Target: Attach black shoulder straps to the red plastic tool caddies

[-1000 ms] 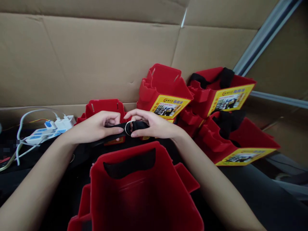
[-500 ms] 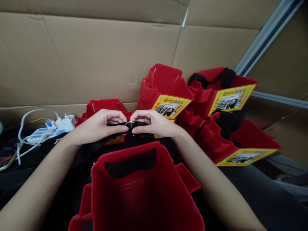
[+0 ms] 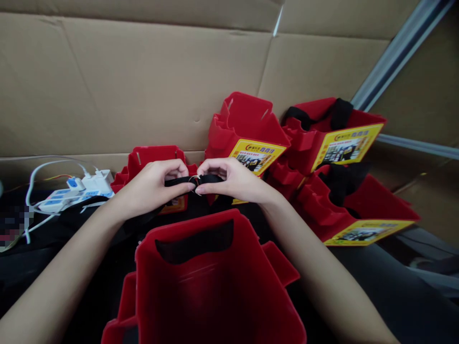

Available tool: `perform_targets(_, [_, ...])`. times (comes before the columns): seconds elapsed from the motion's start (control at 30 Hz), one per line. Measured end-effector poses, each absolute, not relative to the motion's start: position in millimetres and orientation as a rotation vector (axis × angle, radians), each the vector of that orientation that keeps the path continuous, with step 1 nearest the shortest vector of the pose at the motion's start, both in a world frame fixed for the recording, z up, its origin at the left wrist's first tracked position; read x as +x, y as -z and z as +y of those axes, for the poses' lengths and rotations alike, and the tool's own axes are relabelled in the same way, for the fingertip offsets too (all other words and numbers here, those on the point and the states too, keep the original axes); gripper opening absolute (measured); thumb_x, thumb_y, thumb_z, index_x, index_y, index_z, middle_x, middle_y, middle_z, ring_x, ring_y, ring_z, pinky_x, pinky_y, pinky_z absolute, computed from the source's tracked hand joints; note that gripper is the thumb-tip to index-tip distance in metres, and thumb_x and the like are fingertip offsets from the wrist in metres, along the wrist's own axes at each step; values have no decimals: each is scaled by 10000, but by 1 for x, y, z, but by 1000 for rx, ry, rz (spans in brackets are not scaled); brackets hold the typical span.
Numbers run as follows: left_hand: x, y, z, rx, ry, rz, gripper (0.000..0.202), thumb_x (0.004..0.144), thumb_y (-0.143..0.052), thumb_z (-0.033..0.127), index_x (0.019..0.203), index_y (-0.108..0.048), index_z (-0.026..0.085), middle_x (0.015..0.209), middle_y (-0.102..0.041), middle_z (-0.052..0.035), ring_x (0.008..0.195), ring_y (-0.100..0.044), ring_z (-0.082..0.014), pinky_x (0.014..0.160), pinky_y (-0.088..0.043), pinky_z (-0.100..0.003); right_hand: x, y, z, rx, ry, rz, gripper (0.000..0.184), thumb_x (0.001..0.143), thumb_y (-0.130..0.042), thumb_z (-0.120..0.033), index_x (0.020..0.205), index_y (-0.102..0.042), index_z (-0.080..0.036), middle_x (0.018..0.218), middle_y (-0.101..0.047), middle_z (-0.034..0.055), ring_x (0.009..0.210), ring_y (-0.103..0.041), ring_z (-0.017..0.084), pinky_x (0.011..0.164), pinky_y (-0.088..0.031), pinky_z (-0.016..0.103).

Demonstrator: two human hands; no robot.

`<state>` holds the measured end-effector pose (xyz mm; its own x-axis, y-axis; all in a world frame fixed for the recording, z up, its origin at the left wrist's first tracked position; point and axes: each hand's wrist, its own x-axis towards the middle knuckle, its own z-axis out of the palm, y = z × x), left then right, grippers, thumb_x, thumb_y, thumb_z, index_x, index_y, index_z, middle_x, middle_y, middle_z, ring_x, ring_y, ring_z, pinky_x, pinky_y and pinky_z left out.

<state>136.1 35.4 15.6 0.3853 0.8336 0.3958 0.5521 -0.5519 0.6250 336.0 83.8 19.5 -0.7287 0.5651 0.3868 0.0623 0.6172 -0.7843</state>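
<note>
My left hand [image 3: 154,188] and my right hand [image 3: 233,180] meet above a red plastic bin [image 3: 215,291] that stands close in front of me. Both pinch a black strap [image 3: 179,181] that runs between them. A small metal ring [image 3: 195,180] sits on the strap right where my thumbs and forefingers come together. The strap trails down to the left under my left wrist. Another stretch of black strap [image 3: 195,241] lies across the inside of the bin's far wall.
Several red bins with yellow labels [image 3: 256,155] lean against the cardboard wall [image 3: 143,86] behind and to the right, some with black straps [image 3: 339,112]. A white power strip [image 3: 71,193] with plugs and cables lies at the left. A metal rail [image 3: 398,48] runs diagonally at upper right.
My hands have drawn closer together and risen slightly. The metal ring, broad-side on a second ago, is now mostly covered by my fingertips.
</note>
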Motion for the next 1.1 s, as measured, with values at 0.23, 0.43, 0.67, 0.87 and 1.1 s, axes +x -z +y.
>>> perform_targets(0.23, [136, -16, 34, 2173, -951, 1167, 134, 763, -661, 315, 764, -646, 182, 707, -636, 34, 648, -579, -102, 577, -416, -181, 334, -19, 81, -448, -1110, -2165, 197, 719, -705, -243, 867, -636, -131, 846, -642, 7, 801, -599, 111, 759, -460, 246])
perform_targets(0.43, [146, -11, 35, 2253, -988, 1416, 174, 743, -638, 274, 635, -575, 154, 551, -488, 61, 533, -416, -78, 491, -303, -199, 332, -15, 86, -509, -1136, -2148, 163, 700, -705, -198, 838, -655, -126, 819, -648, 0, 790, -602, 102, 765, -468, 238])
perform_targets(0.67, [137, -10, 42, 2158, -851, 1191, 224, 760, -655, 384, 803, -636, 165, 710, -619, 30, 649, -530, -105, 579, -386, -204, 331, -14, 87, -607, -1118, -2133, 151, 711, -682, -208, 837, -659, -128, 810, -650, 7, 769, -595, 109, 739, -472, 253])
perform_targets(0.87, [127, -10, 48, 2017, -743, 1144, 226, 733, -692, 386, 819, -668, 179, 717, -628, 27, 626, -528, -96, 543, -369, -193, 329, -12, 87, -675, -1143, -2127, 109, 730, -655, -219, 799, -638, -136, 760, -631, 0, 682, -581, 98, 650, -477, 243])
perform_targets(1.1, [132, -5, 50, 1886, -991, 1122, 214, 725, -696, 368, 804, -643, 177, 715, -605, 32, 667, -556, -108, 618, -430, -213, 330, -9, 93, -644, -677, -2102, 346, 684, -730, -300, 982, -616, -166, 1035, -628, 58, 995, -583, 179, 923, -443, 359])
